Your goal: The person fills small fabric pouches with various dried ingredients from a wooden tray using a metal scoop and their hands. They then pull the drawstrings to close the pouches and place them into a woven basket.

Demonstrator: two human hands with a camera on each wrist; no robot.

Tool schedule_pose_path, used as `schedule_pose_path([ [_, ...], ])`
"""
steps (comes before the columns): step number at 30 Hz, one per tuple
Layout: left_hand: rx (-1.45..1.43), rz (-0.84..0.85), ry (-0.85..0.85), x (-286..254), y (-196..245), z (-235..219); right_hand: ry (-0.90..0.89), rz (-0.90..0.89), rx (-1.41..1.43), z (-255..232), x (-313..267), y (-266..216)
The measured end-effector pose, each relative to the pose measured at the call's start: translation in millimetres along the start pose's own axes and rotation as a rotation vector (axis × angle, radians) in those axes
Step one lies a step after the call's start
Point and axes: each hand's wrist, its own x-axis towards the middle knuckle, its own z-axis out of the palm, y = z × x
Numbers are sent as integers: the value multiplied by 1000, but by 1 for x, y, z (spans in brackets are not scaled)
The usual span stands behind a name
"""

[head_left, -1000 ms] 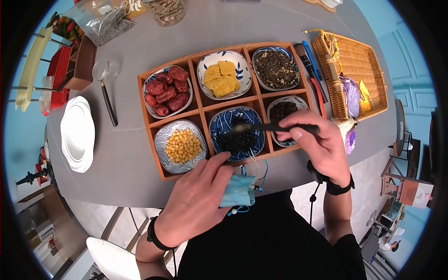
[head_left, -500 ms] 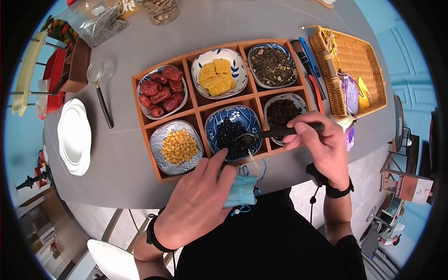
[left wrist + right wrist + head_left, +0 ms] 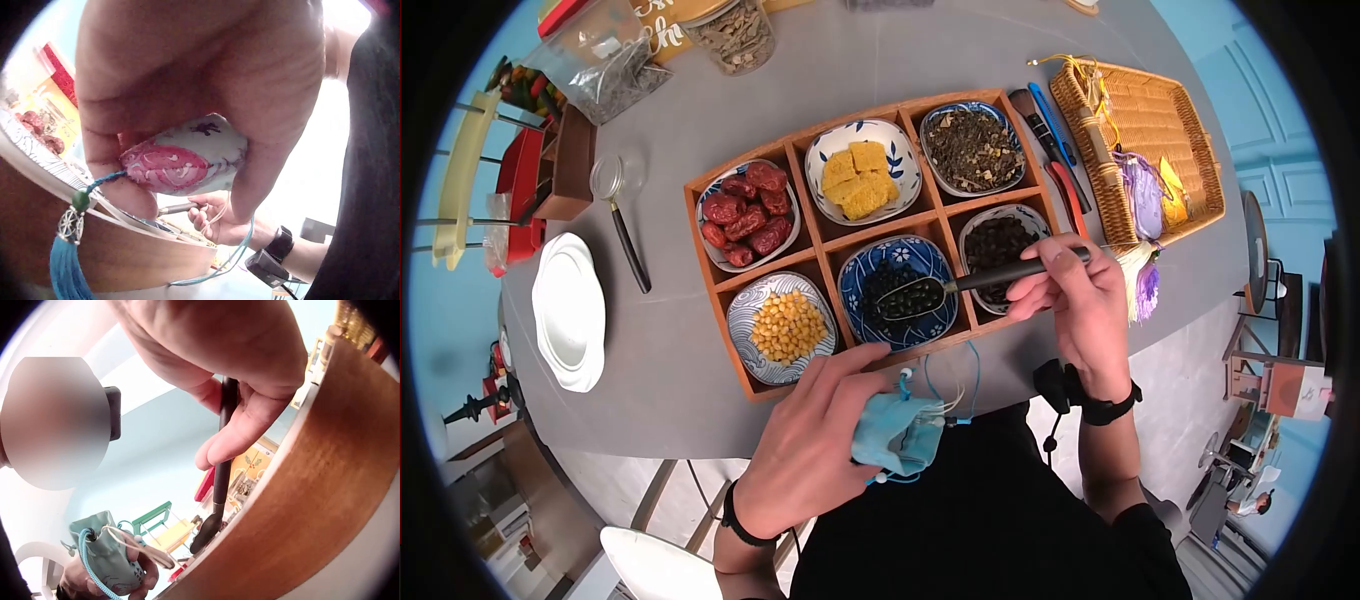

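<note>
My left hand [image 3: 805, 445] holds a light blue drawstring pouch [image 3: 885, 437], its mouth open, just in front of the wooden box. Pink patterned cloth and a blue tassel [image 3: 70, 269] show on the pouch in the left wrist view. My right hand [image 3: 1085, 315] pinches the black handle of a spoon [image 3: 1012, 272]. The spoon's bowl, heaped with small black beans, hangs over the blue patterned dish [image 3: 858, 262], where more black beans [image 3: 882, 285] lie. Part of the pouch is hidden behind my left fingers.
The wooden divided box [image 3: 825, 238] also bears dishes of red dates [image 3: 748, 212], yellow cakes [image 3: 862, 180], dried leaves [image 3: 972, 148], yellow kernels [image 3: 788, 328] and dark dried pieces [image 3: 1000, 240]. A wicker basket [image 3: 1195, 125] stands right, a white dish [image 3: 570, 310] and strainer [image 3: 628, 235] left.
The spoon has dipped into the black beans and now carries some. My left hand has drawn the pouch back from the dish toward my body, its mouth turned more into view.
</note>
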Motion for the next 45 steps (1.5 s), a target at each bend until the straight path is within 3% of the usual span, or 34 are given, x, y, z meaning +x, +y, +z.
schedule_pose_path([
  [5, -163, 52, 106, -6, -12, 8, 38, -170, 1, -5, -8, -26],
  [8, -178, -43, 91, -3, -12, 10, 2, -305, -17, -6, -20, -46],
  [14, -96, -98, 122, 0, -9, 10, -87, -336, -93, 19, -61, -69],
  [16, -166, -74, 99, 2, -9, 11, -367, -520, -329, 14, -55, -67],
  [18, -180, -57, 116, 2, -14, 14, -375, -533, -321, 12, -57, -67],
  [20, -194, -40, 133, 2, -15, 15, -312, -553, -130, 7, -57, -58],
  [21, -182, -30, 120, 2, -15, 13, -165, -533, -19, 4, -52, -52],
  [22, -170, -22, 107, 2, -13, 11, -160, -559, -71, 0, -42, -49],
  [24, -110, -11, 24, 2, -8, 6, -75, -420, -263, 2, -27, -38],
  [28, 51, -76, -144, 5, 4, 0, -254, -286, -251, 7, -8, -17],
  [33, 91, -110, -228, 11, 8, -6, -422, -269, -271, 1, 0, -12],
  [42, 109, -111, -229, 13, 9, -4, -383, -339, -336, -7, -2, -14],
  [45, 109, -109, -228, 13, 7, -3, -281, -215, -284, -7, -11, -8],
])
